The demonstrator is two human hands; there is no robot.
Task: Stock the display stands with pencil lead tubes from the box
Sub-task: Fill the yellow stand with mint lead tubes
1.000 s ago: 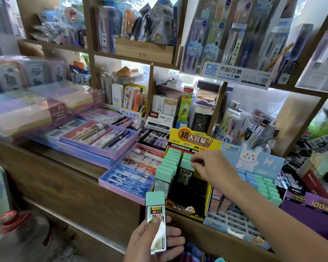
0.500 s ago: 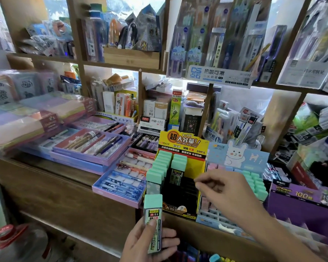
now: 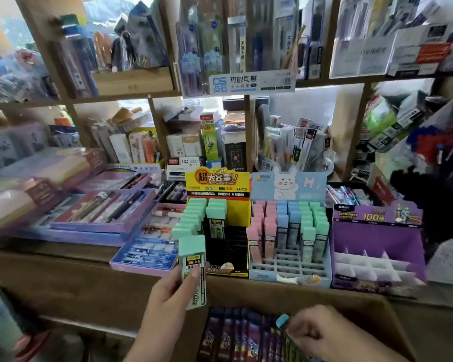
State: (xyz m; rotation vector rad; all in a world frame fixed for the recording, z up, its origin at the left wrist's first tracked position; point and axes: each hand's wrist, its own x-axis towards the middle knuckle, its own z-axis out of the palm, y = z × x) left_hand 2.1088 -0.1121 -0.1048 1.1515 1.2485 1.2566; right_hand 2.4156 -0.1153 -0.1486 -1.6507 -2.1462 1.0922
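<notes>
My left hand [image 3: 165, 304] grips a clear pencil lead tube with a mint-green cap [image 3: 192, 257], upright, just in front of the yellow-and-black display stand [image 3: 217, 182]. That stand holds two rows of matching green-capped tubes [image 3: 194, 218] on its left side; its right slots are dark. My right hand [image 3: 324, 333] is down inside the cardboard box [image 3: 285, 291], fingers closed on a blue-capped tube [image 3: 283, 320] among dark purple packs. A blue bunny stand [image 3: 288, 184] holds pink, blue and green tubes. The purple stand [image 3: 377, 231] shows bare white dividers.
Purple trays of pens [image 3: 102, 212] lie to the left of the stands on the wooden counter [image 3: 50, 270]. Wooden shelves crowded with stationery rise behind. A red-capped water bottle [image 3: 29, 340] stands low at the left.
My right hand has left the yellow stand and dropped into the box, closing on a blue-capped tube. My left hand has raised its green-capped tube slightly. The view has tilted down.
</notes>
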